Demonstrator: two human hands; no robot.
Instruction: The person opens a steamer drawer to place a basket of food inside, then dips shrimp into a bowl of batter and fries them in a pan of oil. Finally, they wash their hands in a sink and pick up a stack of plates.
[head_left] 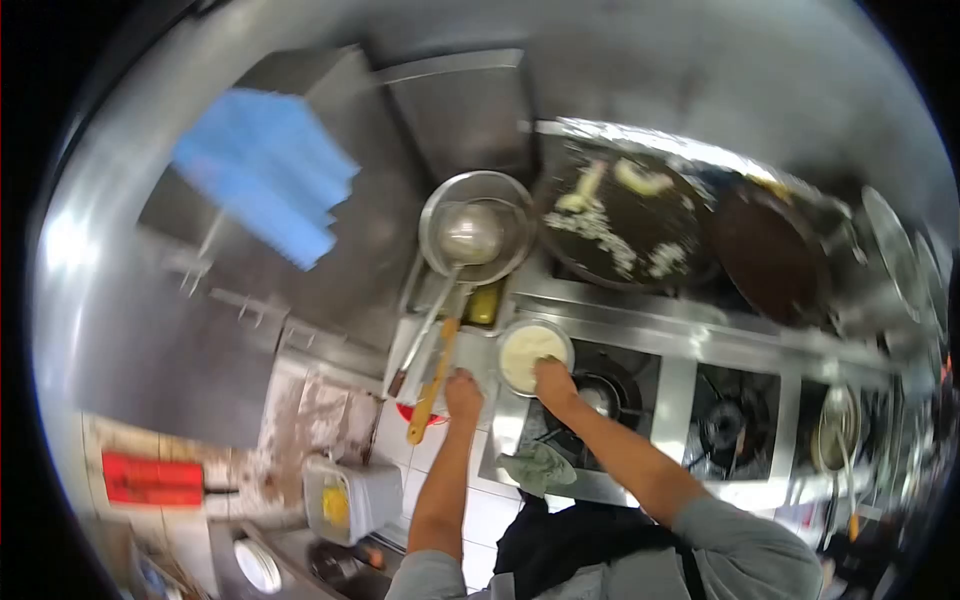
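My right hand [552, 380] is closed at the near right edge of a round bowl [505, 372] of pale, creamy mixture [530, 352]; its fingertips are hidden, so what they grip does not show. Left of the bowl, my left hand [463, 395] is curled over the edge of a pale counter, with anything inside it out of sight. Close beside that hand lies a wooden handle [433, 390] belonging to a wire strainer [490, 187]. A ladle [470, 235] rests in the strainer, its dark-tipped handle pointing toward me.
A large pan [640, 255] holds pale pieces frying in dark oil. Right of it is a dark, round pan [765, 255]. Gas burners [722, 425] line the stove front, where a greenish cloth [538, 468] hangs. A white bin [375, 495] and blue cloth [265, 170] are leftward.
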